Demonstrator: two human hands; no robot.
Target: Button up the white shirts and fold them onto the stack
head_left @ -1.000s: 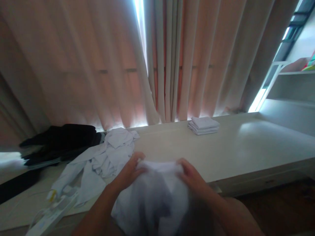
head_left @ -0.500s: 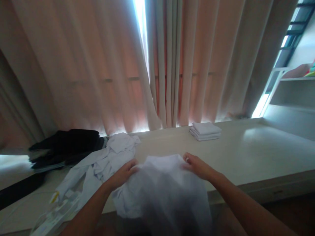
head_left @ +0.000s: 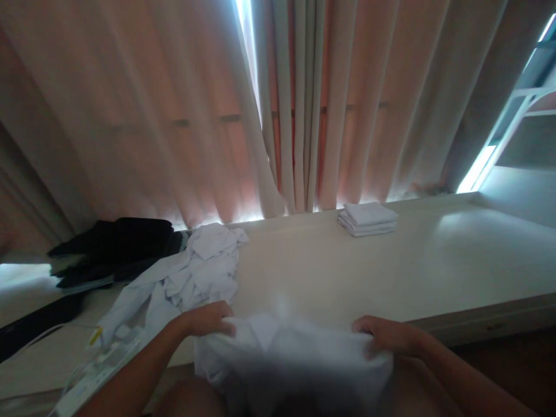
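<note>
The white garment hangs stretched between the two grips, low in front of the person's bare legs, its lower part blurred. The left grip is closed around its upper left edge, and the right grip pinches the opposite edge with thumb and fingers. To the left of the left grip, partly behind that forearm, a white power strip lies near the front of the counter, with a yellow tag just beyond it. Past the left grip, crumpled white clothes lie in a loose heap. Farther left of that grip are a flat black strip and, behind it, a pile of dark clothes beside the heap. Beyond the right grip, near the counter's back edge, sits a small stack of folded white cloth. Farthest from both grips, beige curtains hang behind everything, light showing through a narrow gap.
</note>
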